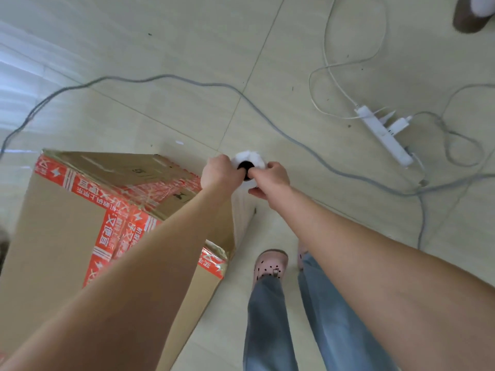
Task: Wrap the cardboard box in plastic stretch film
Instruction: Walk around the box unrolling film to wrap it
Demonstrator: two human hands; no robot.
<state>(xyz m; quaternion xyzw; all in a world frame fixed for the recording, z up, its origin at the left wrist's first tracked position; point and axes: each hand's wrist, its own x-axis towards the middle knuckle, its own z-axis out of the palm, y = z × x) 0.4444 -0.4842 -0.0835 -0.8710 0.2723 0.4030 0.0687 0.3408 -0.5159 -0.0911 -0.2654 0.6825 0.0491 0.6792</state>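
Looking down past my jeans (267,317) and pink clogs (269,263), I stand on the tiled floor (187,49) just to the right of the cardboard box (53,223). The box sits low on my left, its seams crossed with red printed tape (107,236), and my left forearm reaches out over its top. Both arms stretch forward and meet beyond the box's far right corner. My left hand (215,171) grips the left side of the roll of stretch film (250,156), fingers curled in at its dark core. My right hand (270,180) grasps the roll's right side, with fingers tucked under it. The roll stands on end between the two hands, above and just past the box. A pale sheet of film (242,210) hangs from it down toward the box's right edge. Farther out a grey cable (160,76) snakes across the tiles. A white power strip (383,132) lies to the right, and someone else's shoe (468,20) shows in the far corner.
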